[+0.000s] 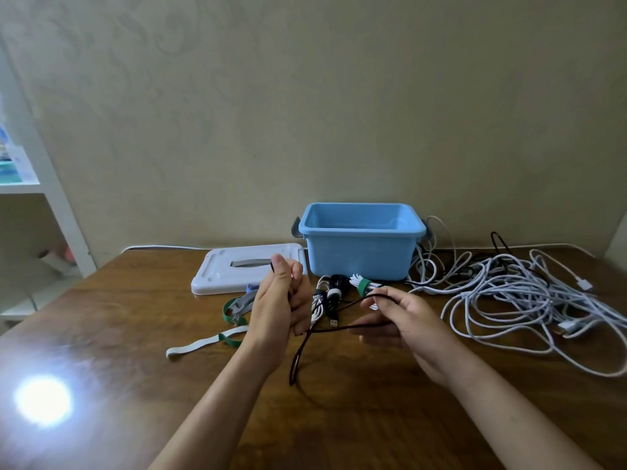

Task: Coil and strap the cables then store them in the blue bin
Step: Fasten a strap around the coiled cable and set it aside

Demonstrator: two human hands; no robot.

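Observation:
A thin black cable [334,329] stretches between my two hands above the wooden table [135,317]. My left hand [280,300] grips one end of it in a closed fist, thumb up. My right hand [403,318] pinches the cable where it loops back, and a long loop of it hangs down toward the table. Behind my hands lie three strapped bundles: a white one with a black strap [317,305], a black one with a white strap [334,288], and a white one with a green strap [364,286]. The blue bin [359,245] stands open at the back.
The bin's white lid [244,269] lies flat to its left. Loose straps lie left of my hands: grey and green ones [237,305] and a white-and-green one [203,344]. A big tangle of white cables [515,293] covers the table's right side. White shelves stand at the far left.

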